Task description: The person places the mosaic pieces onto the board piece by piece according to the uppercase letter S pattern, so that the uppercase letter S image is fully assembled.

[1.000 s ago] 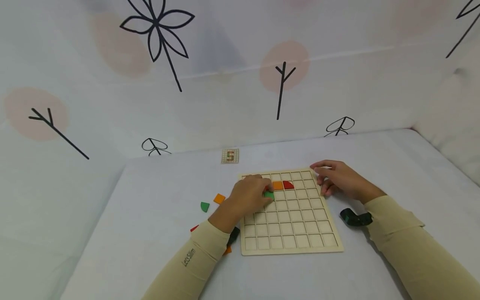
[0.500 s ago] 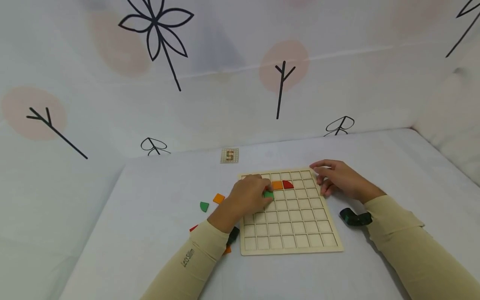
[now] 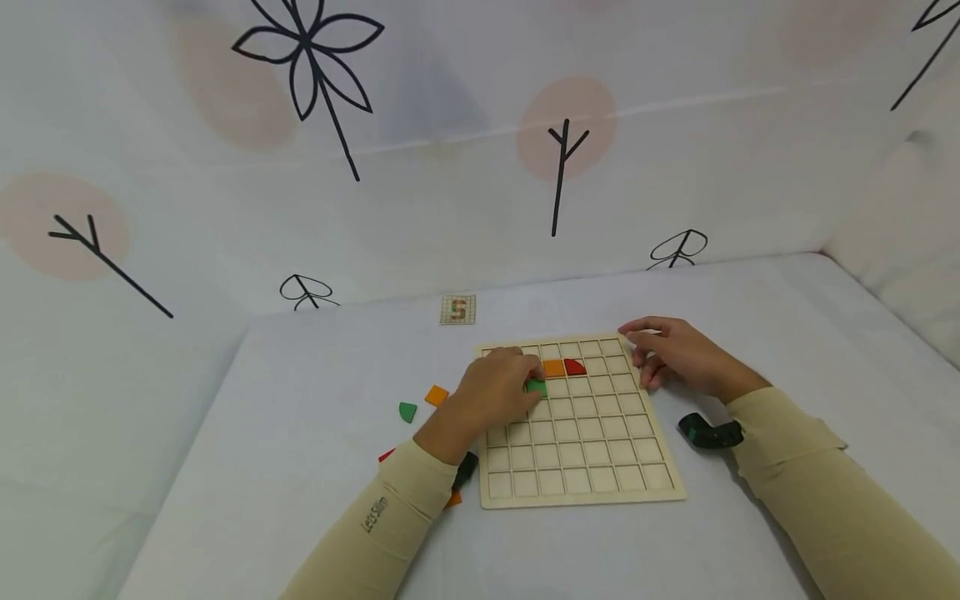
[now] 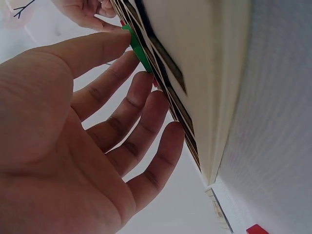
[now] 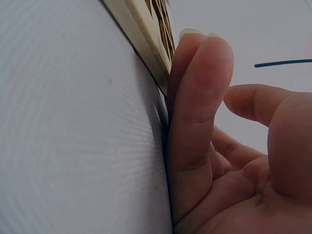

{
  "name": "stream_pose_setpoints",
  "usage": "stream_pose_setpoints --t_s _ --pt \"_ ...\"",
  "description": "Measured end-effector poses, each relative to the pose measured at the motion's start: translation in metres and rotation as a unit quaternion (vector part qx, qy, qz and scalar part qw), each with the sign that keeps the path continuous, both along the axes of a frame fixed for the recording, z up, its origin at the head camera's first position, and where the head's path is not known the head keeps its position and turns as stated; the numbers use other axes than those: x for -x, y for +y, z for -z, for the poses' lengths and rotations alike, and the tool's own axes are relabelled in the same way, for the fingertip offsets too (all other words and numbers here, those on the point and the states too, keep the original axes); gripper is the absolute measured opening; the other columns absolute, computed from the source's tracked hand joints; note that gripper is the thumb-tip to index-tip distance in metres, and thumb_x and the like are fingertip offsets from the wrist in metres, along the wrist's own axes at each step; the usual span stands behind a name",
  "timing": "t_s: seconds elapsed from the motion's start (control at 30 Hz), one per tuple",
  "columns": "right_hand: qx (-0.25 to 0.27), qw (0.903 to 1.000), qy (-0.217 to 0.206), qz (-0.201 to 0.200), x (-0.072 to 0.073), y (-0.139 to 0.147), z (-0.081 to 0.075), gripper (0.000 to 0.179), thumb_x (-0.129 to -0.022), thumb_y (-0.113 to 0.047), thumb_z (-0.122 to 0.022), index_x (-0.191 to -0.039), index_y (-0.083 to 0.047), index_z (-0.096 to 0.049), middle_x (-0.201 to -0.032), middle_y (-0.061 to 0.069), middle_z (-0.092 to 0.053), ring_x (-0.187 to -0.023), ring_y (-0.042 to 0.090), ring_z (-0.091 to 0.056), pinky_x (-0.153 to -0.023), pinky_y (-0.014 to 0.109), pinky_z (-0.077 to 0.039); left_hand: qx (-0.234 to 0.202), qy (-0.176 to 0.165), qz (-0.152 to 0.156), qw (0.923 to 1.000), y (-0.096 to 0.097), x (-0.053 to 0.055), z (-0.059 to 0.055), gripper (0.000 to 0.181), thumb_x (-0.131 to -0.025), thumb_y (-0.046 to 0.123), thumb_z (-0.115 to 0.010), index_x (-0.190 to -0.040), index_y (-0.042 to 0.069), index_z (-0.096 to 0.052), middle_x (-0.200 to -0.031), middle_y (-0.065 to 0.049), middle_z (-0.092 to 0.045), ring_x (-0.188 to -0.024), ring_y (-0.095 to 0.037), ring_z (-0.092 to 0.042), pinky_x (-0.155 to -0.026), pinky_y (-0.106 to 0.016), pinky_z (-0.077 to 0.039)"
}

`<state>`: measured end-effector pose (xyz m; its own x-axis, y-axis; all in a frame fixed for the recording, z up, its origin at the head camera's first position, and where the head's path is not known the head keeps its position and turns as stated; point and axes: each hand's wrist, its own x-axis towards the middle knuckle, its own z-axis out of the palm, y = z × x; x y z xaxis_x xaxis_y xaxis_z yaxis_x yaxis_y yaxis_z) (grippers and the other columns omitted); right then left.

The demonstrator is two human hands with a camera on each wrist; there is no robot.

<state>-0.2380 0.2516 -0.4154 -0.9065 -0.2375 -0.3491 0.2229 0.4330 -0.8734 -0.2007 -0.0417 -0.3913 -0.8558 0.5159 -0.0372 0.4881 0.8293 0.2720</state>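
A white cloth (image 3: 300,417) lies beneath the wooden grid board (image 3: 572,455); on its far left part the left hand (image 3: 491,389) pinches a green tile (image 3: 537,388), while the loosely curled right hand (image 3: 681,357) touches its right edge.

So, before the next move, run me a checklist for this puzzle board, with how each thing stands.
1. Left hand on the green piece: ok, thumb and fingertips at it.
2. Green piece fully seated in a cell: cannot tell, the hand hides part.
3. Right hand by the board: ok, at its right edge.
4. Orange square and red piece side by side on the board: ok.
5. Pattern card uncovered: ok, beyond the board.
6. All pieces on the board: not ok, a loose green piece lies off it.
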Motion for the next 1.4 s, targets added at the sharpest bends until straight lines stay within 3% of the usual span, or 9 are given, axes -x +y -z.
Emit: stream_pose_setpoints --t_s 0.87,0.97,1.2,1.4 --pt "-0.005 1.0000 0.002 -0.003 -0.001 -0.001 -0.003 0.048 -0.106 -0.033 -0.047 -0.146 -0.007 -0.041 -0.091 0.009 -0.059 -0.062 0.015 -0.065 -0.061 0.030 -0.057 0.007 0.005 -0.006 1.0000 0.000 0.000 -0.002 0.021 -0.093 0.029 -0.072 -0.112 0.022 -0.070 -0.107 0.004 -0.068 -0.096 -0.014 -0.062 -0.083 -0.036 -0.053" --pt "-0.010 0.9999 0.001 -0.006 -0.002 -0.001 -0.003 0.050 -0.106 -0.035 -0.046 -0.147 -0.007 -0.040 -0.091 0.009 -0.059 -0.062 0.015 -0.065 -0.061 0.030 -0.058 0.009 0.013 -0.008 0.9998 -0.002 -0.003 -0.008 0.026 -0.093 0.032 -0.071 -0.118 0.023 -0.068 -0.107 0.004 -0.068 -0.094 -0.014 -0.062 -0.085 -0.037 -0.051" --pt "-0.011 0.9998 0.009 -0.012 -0.001 0.001 0.000 0.050 -0.106 -0.035 -0.047 -0.146 -0.006 -0.041 -0.092 0.009 -0.059 -0.063 0.016 -0.066 -0.062 0.031 -0.058 -0.027 0.047 -0.023 0.9983 -0.027 -0.015 -0.036 0.032 -0.094 0.030 -0.071 -0.125 0.024 -0.067 -0.106 0.003 -0.069 -0.094 -0.012 -0.064 -0.085 -0.039 -0.049" --pt "-0.009 0.9998 0.015 -0.011 0.000 0.000 0.001 0.049 -0.106 -0.034 -0.047 -0.146 -0.006 -0.042 -0.091 0.009 -0.059 -0.062 0.015 -0.065 -0.061 0.031 -0.058 -0.032 0.068 -0.062 0.9952 -0.064 -0.027 -0.043 0.030 -0.092 0.027 -0.074 -0.121 0.024 -0.068 -0.105 0.001 -0.069 -0.094 -0.015 -0.065 -0.088 -0.042 -0.049"
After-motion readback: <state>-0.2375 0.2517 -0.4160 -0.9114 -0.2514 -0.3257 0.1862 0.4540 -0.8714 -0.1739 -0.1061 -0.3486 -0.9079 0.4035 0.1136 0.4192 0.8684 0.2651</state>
